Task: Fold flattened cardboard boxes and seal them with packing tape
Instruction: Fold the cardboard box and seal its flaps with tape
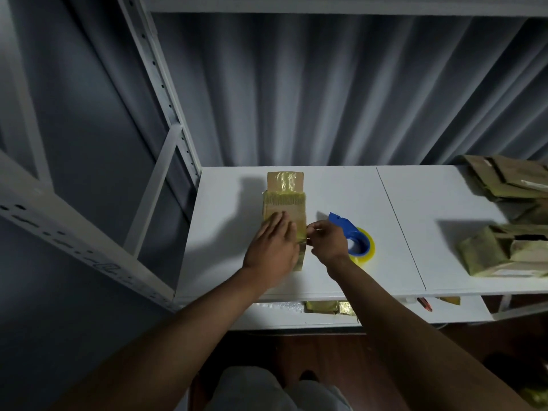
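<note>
- 1 small cardboard box is seen near the left end of the white shelf, with yellowish tape already on it.
- The box is pressed flat by the left hand, its fingers kept straight.
- Something at the box's right edge is pinched by the right hand; it is likely a tape end, but that cannot be told.
- The blue tape dispenser is left lying just behind that hand.
- Taped boxes are piled at the right, so some work looks done.
- This box seems nearly sealed.

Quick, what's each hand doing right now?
Left hand: open, fingers flat, pressing on the cardboard box.
Right hand: pinching tape at the box's edge, it seems.
</note>
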